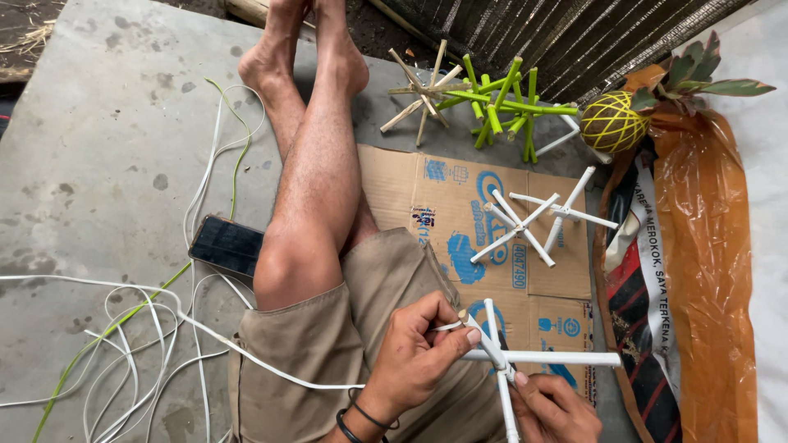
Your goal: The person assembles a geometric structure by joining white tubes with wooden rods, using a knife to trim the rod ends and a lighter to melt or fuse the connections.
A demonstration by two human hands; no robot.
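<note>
Left hand [414, 357] pinched shut on white strip [447, 326] trailing off left to loose coils on concrete floor [107, 148], right hand [552, 408] closed round lower spoke of white stick star [509, 358] between both grips, over cardboard [460, 205].

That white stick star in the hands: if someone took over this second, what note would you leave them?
Left hand: pinching a white strip at the hub of the white stick star.
Right hand: grip on the star's lower spoke.
Done: two white stars, a tan star and green stars lie on or beyond the cardboard; a strip-wound ball sits past them.
Left: the star's hub is barely wrapped; loose strips lie on the concrete.
</note>
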